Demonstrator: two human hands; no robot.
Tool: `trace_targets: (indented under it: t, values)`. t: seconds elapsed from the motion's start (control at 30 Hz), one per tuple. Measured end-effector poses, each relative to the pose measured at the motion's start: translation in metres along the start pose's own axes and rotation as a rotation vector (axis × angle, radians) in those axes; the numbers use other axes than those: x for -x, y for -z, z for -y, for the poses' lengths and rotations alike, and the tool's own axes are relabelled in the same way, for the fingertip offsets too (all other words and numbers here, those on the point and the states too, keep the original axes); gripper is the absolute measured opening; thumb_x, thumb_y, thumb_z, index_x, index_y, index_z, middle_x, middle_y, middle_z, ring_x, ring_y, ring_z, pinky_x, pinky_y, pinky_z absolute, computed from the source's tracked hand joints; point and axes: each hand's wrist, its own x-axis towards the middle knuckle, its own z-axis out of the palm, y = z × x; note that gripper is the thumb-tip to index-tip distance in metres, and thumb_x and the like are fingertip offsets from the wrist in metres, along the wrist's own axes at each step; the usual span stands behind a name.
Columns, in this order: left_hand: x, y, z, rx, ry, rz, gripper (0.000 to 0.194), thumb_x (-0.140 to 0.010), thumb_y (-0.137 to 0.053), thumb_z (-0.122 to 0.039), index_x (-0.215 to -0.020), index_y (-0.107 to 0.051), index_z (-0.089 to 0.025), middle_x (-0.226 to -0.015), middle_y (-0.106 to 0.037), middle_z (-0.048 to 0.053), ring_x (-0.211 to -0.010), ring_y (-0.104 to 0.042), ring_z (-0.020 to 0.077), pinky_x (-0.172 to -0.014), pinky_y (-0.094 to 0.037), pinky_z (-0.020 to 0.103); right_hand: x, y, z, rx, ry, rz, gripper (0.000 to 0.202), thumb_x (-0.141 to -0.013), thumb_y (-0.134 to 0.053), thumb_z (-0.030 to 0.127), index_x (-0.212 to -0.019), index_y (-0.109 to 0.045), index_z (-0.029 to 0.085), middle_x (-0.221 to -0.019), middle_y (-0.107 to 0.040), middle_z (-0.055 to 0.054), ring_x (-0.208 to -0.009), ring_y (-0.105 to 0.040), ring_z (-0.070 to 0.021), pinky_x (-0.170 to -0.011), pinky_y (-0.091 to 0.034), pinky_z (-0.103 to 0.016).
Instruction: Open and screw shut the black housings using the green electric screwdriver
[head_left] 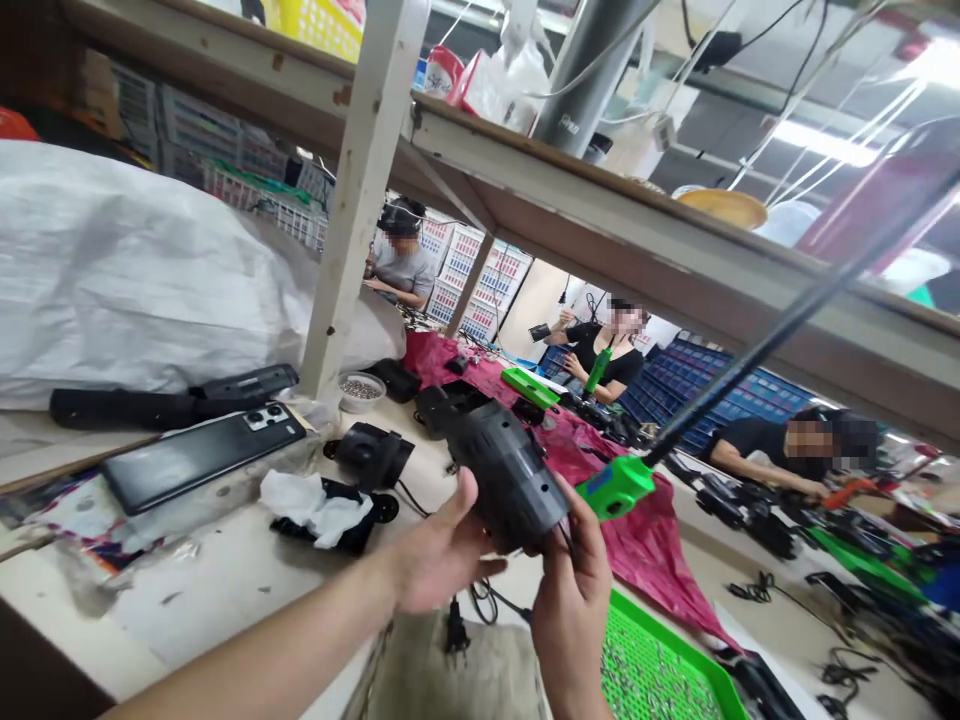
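A black plastic housing is held up over the bench between both hands, tilted down to the right. My left hand supports its left and lower side, with the thumb on the near face. The fingers of my right hand are wrapped round its lower right end. A black cable with a two-pin plug hangs below. Behind the housing lie other black parts, one of them a round-ended piece. Just right of it is a bright green electric screwdriver.
A phone lies at the left beside crumpled white tissue. A green tray of screws stands at lower right. Pink cloth crosses the bench. A shelf post rises ahead; several people sit beyond.
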Motion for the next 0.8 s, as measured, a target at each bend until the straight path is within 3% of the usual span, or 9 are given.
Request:
trace_targets:
  t: [0.07, 0.17, 0.23, 0.33, 0.4, 0.5, 0.57, 0.73, 0.8]
  values:
    - [0.007, 0.001, -0.015, -0.266, -0.018, -0.036, 0.076, -0.048, -0.077, -0.071, -0.100, -0.070, -0.015, -0.110, -0.069, 0.011, -0.118, -0.050, 0.0337, -0.101, -0.033, 0.041, -0.002, 0.020, 0.011, 0.072, 0.127, 0.003, 0.030, -0.089, -0.050, 0.023, -0.116, -0.064, 0.024, -0.114, -0.068, -0.006, -0.105, -0.062, -0.0207, -0.085, -0.049, -0.034]
    - [0.015, 0.001, -0.023, -0.350, -0.098, -0.052, 0.059, -0.058, -0.084, -0.052, -0.104, -0.070, -0.019, -0.117, -0.069, 0.008, -0.124, -0.047, 0.0319, -0.106, -0.031, 0.041, 0.002, 0.041, 0.025, 0.157, 0.371, 0.078, 0.034, -0.091, -0.046, 0.012, -0.116, -0.063, 0.027, -0.112, -0.066, -0.004, -0.104, -0.062, -0.0176, -0.084, -0.050, -0.030]
    - [0.017, -0.004, -0.016, -0.219, -0.128, 0.043, 0.064, -0.063, -0.078, -0.058, -0.113, -0.068, -0.019, -0.118, -0.070, 0.008, -0.121, -0.053, 0.0299, -0.102, -0.037, 0.040, 0.009, 0.046, 0.038, 0.205, 0.495, 0.135, 0.038, -0.090, -0.046, 0.008, -0.120, -0.060, 0.027, -0.115, -0.062, -0.005, -0.108, -0.059, -0.0163, -0.088, -0.049, -0.029]
    - [0.019, -0.018, 0.001, 0.196, -0.141, 0.204, 0.058, -0.076, -0.067, -0.059, -0.111, -0.069, -0.013, -0.111, -0.073, 0.010, -0.111, -0.064, 0.0249, -0.100, -0.044, 0.034, 0.025, 0.045, 0.060, 0.322, 0.523, 0.187, 0.047, -0.089, -0.047, 0.008, -0.132, -0.051, 0.027, -0.127, -0.055, -0.007, -0.117, -0.054, -0.0177, -0.093, -0.047, -0.031]
    - [0.021, -0.031, 0.005, 0.450, -0.130, 0.200, 0.057, -0.087, -0.055, -0.057, -0.113, -0.067, -0.008, -0.111, -0.072, 0.015, -0.107, -0.067, 0.0240, -0.100, -0.047, 0.034, 0.034, 0.045, 0.066, 0.414, 0.498, 0.172, 0.056, -0.088, -0.050, 0.011, -0.141, -0.039, 0.025, -0.137, -0.048, -0.010, -0.127, -0.046, -0.0219, -0.099, -0.045, -0.038]
    - [0.028, -0.049, -0.003, 0.781, -0.054, 0.132, 0.068, -0.098, -0.023, -0.054, -0.134, -0.048, -0.001, -0.125, -0.063, 0.023, -0.107, -0.067, 0.0194, -0.091, -0.052, 0.024, 0.046, 0.050, 0.055, 0.492, 0.396, 0.132, 0.069, -0.087, -0.056, 0.017, -0.148, -0.026, 0.024, -0.145, -0.040, -0.013, -0.135, -0.038, -0.0274, -0.106, -0.039, -0.049]
    - [0.034, -0.060, -0.011, 0.952, -0.053, 0.112, 0.063, -0.101, -0.013, -0.046, -0.146, -0.031, -0.005, -0.133, -0.058, 0.021, -0.109, -0.066, 0.0152, -0.087, -0.053, 0.018, 0.057, 0.053, 0.040, 0.412, 0.209, 0.244, 0.068, -0.087, -0.058, 0.023, -0.147, -0.026, 0.026, -0.141, -0.048, -0.012, -0.131, -0.045, -0.0271, -0.104, -0.042, -0.050]
    - [0.045, -0.075, -0.011, 0.928, -0.077, 0.133, 0.063, -0.099, -0.017, -0.051, -0.151, -0.017, -0.016, -0.151, -0.035, 0.022, -0.118, -0.060, 0.0229, -0.094, -0.053, 0.029, 0.100, 0.025, 0.035, -0.100, -0.206, 0.529, 0.059, -0.082, -0.066, 0.040, -0.136, -0.045, 0.031, -0.130, -0.058, -0.007, -0.121, -0.054, -0.0247, -0.105, -0.042, -0.043]
    - [0.046, -0.077, -0.008, 0.821, -0.067, 0.149, 0.066, -0.098, -0.018, -0.055, -0.152, -0.016, -0.017, -0.153, -0.031, 0.022, -0.122, -0.058, 0.0250, -0.097, -0.051, 0.033, 0.122, 0.006, 0.043, -0.339, -0.408, 0.580, 0.048, -0.084, -0.060, 0.051, -0.127, -0.055, 0.030, -0.113, -0.066, -0.005, -0.102, -0.063, -0.0217, -0.091, -0.051, -0.036]
